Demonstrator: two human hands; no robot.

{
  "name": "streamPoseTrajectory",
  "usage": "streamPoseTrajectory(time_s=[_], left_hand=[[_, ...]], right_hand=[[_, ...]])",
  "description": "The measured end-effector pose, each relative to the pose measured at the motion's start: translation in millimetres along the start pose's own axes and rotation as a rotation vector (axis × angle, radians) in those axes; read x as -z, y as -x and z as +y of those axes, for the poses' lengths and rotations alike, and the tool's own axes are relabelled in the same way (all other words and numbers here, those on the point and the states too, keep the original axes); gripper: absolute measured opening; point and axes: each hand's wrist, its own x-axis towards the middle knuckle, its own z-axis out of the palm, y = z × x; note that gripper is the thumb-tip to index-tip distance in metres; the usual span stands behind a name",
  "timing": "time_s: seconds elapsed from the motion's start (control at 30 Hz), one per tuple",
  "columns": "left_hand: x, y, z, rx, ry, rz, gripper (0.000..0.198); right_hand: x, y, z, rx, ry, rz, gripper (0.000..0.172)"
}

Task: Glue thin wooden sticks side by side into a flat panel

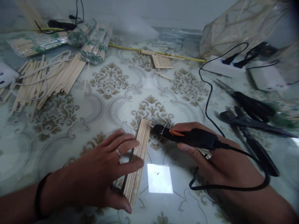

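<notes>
Narrow wooden sticks (143, 137), laid side by side in a strip, are on the patterned table cover in front of me. My left hand (102, 169), with a ring and a dark wristband, steadies this strip, fingertips over its left side and thumb at its near end. In my right hand (210, 152) is a black hot glue gun (193, 137) with an orange trigger and a black cord. Its metal nozzle is at the right edge of the strip, near the far end; whether it touches is unclear.
Loose wooden sticks (63, 77) and a white cable are at the left, with wrapped stick bundles (95, 43) behind. A small stick panel (163, 61) is farther back. Pliers (247, 124), scissors (247, 101) and a white power strip (221, 67) are at the right.
</notes>
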Motion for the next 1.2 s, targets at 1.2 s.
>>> streamPoseTrajectory(time_s=[1.2], left_hand=[[2.9, 0.4, -2.0, -0.023, -0.026, 0.009, 0.081]], right_hand=[[15.3, -0.4, -14.0, 0.047, -0.338, -0.238, 0.009]])
